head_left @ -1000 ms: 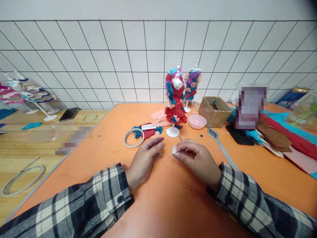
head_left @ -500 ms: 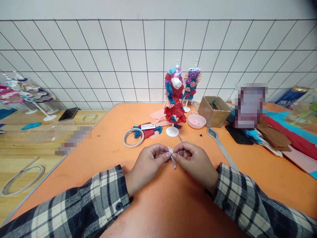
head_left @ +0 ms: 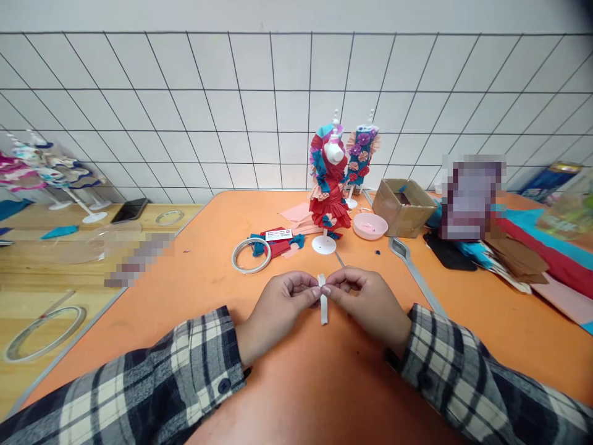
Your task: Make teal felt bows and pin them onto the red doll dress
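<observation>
Both my hands meet over the middle of the orange table (head_left: 296, 395), pinching one small white strip (head_left: 323, 306) that hangs down between them. My left hand (head_left: 278, 306) grips its top from the left with thumb and fingers closed. From the right, my right hand (head_left: 365, 300) pinches the same top end. Just beyond my hands lie a roll of clear tape (head_left: 251, 255) and a small mannequin (head_left: 329, 185) on a white stand, dressed in red, blue and pink paper.
A second dressed mannequin (head_left: 362, 154) stands behind the first, next to a pink bowl (head_left: 369, 226) and a cardboard box (head_left: 403, 207). Coloured paper sheets (head_left: 542, 253) pile up at the right. On the wooden table (head_left: 28, 266) to the left lie a phone (head_left: 130, 210), tape rings and more dressed figures.
My left hand came in from lying open on the table and pinched the white strip together with the right hand. The strip now hangs longer and straighter than a moment ago.
</observation>
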Action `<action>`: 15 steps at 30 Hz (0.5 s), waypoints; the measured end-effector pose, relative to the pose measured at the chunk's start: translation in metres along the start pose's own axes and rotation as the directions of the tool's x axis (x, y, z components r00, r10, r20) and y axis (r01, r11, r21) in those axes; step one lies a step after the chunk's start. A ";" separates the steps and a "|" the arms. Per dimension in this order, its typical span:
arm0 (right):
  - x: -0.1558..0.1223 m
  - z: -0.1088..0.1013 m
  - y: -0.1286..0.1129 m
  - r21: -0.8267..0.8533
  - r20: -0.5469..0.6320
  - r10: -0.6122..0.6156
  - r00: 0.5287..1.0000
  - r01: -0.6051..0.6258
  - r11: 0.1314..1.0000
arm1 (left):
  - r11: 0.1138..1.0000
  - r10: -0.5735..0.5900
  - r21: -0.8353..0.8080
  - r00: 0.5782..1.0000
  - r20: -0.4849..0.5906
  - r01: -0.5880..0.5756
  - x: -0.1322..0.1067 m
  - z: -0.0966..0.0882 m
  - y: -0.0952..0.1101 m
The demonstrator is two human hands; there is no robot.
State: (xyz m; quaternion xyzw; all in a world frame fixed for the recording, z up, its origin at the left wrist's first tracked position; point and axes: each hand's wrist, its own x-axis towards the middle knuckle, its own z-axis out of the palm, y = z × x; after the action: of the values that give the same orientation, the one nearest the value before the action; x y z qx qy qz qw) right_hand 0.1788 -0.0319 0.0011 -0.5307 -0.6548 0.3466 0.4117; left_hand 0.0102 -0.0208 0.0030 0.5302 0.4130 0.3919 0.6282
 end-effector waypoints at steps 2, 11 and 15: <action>-0.003 0.000 -0.001 -0.128 0.005 -0.140 0.990 0.140 0.982 | 0.994 -0.041 -0.101 0.998 0.045 0.046 -0.002 0.001 0.000; -0.008 -0.005 -0.001 -0.548 0.023 -0.507 0.862 0.435 0.714 | 0.913 -0.114 -0.385 0.991 0.069 0.132 -0.005 0.007 0.001; -0.008 -0.002 -0.003 -0.505 0.003 -0.382 0.924 0.331 0.797 | 0.940 -0.071 -0.337 0.997 -0.018 0.060 -0.002 0.006 0.003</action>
State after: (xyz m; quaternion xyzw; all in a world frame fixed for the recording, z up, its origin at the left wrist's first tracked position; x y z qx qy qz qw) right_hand 0.1804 -0.0402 0.0030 -0.5021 -0.7884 0.0561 0.3510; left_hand 0.0154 -0.0242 0.0064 0.3953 0.3670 0.4435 0.7158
